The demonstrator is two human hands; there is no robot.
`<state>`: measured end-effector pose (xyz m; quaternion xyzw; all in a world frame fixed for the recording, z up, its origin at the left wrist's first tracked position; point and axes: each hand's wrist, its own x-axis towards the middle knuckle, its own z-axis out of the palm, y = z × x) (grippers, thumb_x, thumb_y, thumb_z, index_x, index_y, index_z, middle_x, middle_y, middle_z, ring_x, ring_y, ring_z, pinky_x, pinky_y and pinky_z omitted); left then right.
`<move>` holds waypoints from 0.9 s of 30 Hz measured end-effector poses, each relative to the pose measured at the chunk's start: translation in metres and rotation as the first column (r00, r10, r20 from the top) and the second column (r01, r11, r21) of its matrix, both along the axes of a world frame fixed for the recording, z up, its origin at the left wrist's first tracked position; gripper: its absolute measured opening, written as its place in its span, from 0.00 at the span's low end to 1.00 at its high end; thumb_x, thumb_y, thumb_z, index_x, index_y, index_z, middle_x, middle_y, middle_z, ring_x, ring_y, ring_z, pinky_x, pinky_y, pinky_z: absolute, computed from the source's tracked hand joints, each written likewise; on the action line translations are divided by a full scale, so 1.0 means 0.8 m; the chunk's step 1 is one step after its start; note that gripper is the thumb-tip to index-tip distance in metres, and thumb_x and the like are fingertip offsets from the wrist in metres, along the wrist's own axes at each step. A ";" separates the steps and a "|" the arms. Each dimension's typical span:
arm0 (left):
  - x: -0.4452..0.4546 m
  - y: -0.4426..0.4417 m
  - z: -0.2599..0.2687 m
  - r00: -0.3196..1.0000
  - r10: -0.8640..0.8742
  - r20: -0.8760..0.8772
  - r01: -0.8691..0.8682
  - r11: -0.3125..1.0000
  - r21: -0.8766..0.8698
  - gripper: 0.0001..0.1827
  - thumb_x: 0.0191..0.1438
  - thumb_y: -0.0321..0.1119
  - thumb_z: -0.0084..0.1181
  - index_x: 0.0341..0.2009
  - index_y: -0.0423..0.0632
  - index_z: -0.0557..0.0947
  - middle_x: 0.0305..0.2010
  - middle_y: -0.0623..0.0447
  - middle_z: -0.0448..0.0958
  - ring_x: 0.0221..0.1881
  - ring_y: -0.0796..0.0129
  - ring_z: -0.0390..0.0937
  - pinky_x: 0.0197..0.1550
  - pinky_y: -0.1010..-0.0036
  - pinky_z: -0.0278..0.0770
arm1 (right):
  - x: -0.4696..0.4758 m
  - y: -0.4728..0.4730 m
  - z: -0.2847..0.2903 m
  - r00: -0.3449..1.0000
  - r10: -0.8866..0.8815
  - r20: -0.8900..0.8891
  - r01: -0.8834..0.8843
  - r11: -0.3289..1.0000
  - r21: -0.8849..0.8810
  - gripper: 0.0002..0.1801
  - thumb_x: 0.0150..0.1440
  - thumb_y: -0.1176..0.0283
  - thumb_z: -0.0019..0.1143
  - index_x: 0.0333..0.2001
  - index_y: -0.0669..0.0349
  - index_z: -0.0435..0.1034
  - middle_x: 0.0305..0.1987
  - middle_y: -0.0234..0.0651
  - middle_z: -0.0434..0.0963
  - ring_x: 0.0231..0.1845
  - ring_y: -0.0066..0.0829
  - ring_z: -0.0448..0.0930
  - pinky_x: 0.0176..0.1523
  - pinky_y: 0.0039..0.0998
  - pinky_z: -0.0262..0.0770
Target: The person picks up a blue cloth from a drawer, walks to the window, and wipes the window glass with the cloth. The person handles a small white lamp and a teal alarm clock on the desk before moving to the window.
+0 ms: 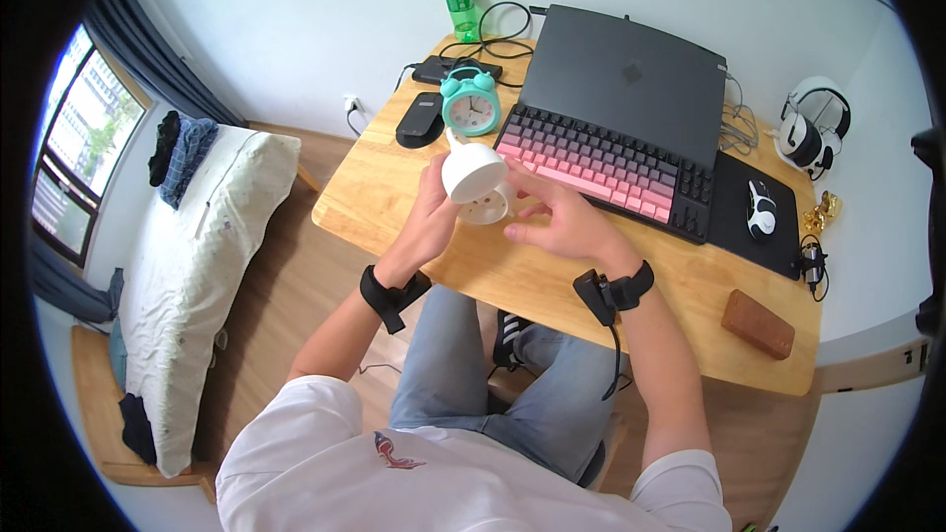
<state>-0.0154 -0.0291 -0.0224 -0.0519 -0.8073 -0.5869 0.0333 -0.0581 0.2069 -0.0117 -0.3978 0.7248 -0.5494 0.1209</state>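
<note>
A white cup-shaped object (473,171) is tilted over the near left part of the desk, with a thin curved handle at its top. My left hand (427,218) grips it from the left side. Just under it shows a white round piece (488,208) with brown spots; whether the two are joined is unclear. My right hand (565,218) is at their right side, thumb and fingers spread. Its upper fingertips reach the edge of the white object and are partly hidden. Behind them stands a turquoise twin-bell alarm clock (471,103).
On the wooden desk (517,273) are a pink-and-black keyboard (602,166), a dark laptop (628,70), a phone (421,117), a green bottle (460,4), a mouse (760,210), a headset (809,129) and a brown case (758,325). A bed (214,236) stands left.
</note>
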 end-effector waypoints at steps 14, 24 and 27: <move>-0.003 -0.007 0.017 0.998 -0.048 -0.031 0.048 0.999 -0.003 0.26 0.66 0.40 0.47 0.65 0.44 0.64 0.62 0.43 0.65 0.65 0.59 0.63 0.65 0.65 0.62 | 0.000 0.000 0.000 0.998 -0.033 0.046 0.030 0.998 0.056 0.39 0.54 0.70 0.67 0.69 0.50 0.61 0.65 0.44 0.72 0.56 0.37 0.78 0.56 0.31 0.78; -0.078 -0.074 0.037 0.939 0.105 -0.329 -0.219 0.917 -0.334 0.21 0.54 0.34 0.53 0.52 0.38 0.75 0.49 0.39 0.77 0.50 0.54 0.76 0.53 0.64 0.73 | 0.002 0.001 0.005 0.997 -0.070 0.045 0.070 0.998 -0.006 0.35 0.53 0.73 0.65 0.66 0.49 0.66 0.63 0.41 0.74 0.57 0.37 0.77 0.51 0.32 0.79; -0.117 -0.112 0.026 0.938 0.128 -0.322 -0.315 0.702 -0.639 0.25 0.51 0.43 0.58 0.51 0.42 0.78 0.50 0.38 0.78 0.50 0.46 0.77 0.51 0.59 0.76 | 0.000 -0.005 -0.003 0.997 -0.053 0.050 0.054 0.998 -0.022 0.34 0.53 0.73 0.65 0.65 0.49 0.67 0.63 0.41 0.74 0.57 0.38 0.77 0.51 0.33 0.79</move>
